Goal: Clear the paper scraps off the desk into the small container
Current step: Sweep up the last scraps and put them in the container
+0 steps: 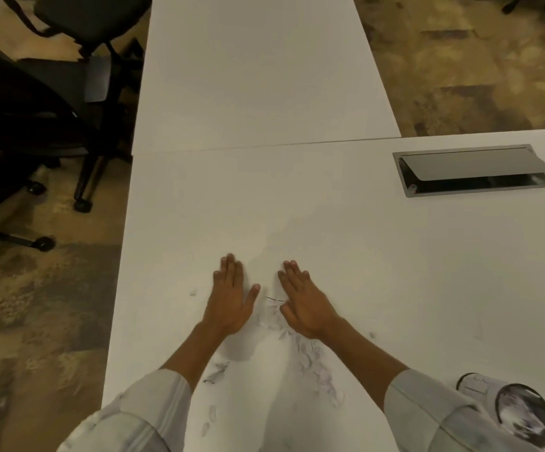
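- Left hand (228, 301) and right hand (303, 305): flat on the desk (362, 256), fingers extended, holding nothing.
- Paper scraps (313, 363): scattered between and below the hands.
- Small container (522, 412): near right, by the right sleeve.

White desk (330, 223), white scraps (313, 360), black chairs (78, 24), mottled tan-brown carpet (460, 60)

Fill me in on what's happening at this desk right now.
A person has both hands flat on the white desk, the left hand and right hand angled toward each other around a loose pile of paper scraps. More scraps lie scattered toward the near edge. The small container lies by the right sleeve with some paper already inside. Neither hand grips anything.
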A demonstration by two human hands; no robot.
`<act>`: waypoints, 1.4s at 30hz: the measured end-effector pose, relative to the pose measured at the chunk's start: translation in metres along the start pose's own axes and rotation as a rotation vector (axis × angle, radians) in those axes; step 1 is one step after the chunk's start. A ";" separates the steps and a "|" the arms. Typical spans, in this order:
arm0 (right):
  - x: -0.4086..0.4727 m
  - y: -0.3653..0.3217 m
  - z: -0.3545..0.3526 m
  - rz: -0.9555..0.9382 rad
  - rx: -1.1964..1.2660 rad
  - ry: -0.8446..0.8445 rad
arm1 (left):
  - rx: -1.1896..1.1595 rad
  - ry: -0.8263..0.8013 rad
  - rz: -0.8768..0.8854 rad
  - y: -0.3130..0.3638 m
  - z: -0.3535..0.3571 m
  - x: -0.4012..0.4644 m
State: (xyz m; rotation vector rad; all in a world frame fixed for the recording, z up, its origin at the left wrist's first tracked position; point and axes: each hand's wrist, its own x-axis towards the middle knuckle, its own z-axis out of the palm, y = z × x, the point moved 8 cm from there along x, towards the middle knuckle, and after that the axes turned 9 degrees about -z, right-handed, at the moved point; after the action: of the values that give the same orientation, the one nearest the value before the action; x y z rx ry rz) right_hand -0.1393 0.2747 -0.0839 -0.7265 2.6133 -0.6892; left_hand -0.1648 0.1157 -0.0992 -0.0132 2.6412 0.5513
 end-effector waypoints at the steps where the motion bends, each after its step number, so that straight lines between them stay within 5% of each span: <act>1: -0.008 -0.008 0.006 -0.025 -0.011 -0.015 | 0.034 -0.014 0.052 0.006 0.011 -0.013; 15: -0.127 -0.056 0.066 -0.153 -0.079 -0.155 | 0.138 -0.156 0.170 0.032 0.093 -0.150; 19: -0.129 -0.050 0.043 -0.095 -0.056 -0.021 | 0.022 -0.099 0.127 0.024 0.072 -0.151; 24: -0.143 0.039 -0.020 0.454 0.041 0.397 | -0.052 0.113 -0.211 -0.055 -0.018 -0.095; 28: -0.187 0.080 -0.002 0.853 0.141 0.395 | -0.019 0.039 -0.317 -0.106 -0.032 -0.066; 35: -0.146 0.003 0.047 0.519 0.058 0.287 | 0.159 -0.027 -0.156 -0.071 0.007 -0.087; 42: -0.142 -0.029 0.055 0.228 0.073 0.232 | 0.051 -0.074 0.034 -0.019 0.052 -0.135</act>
State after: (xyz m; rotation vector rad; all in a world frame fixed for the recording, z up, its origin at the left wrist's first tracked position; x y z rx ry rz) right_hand 0.0118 0.3116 -0.0866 -0.3355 2.8024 -0.8364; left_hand -0.0193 0.1074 -0.0923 0.0661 2.5862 0.4860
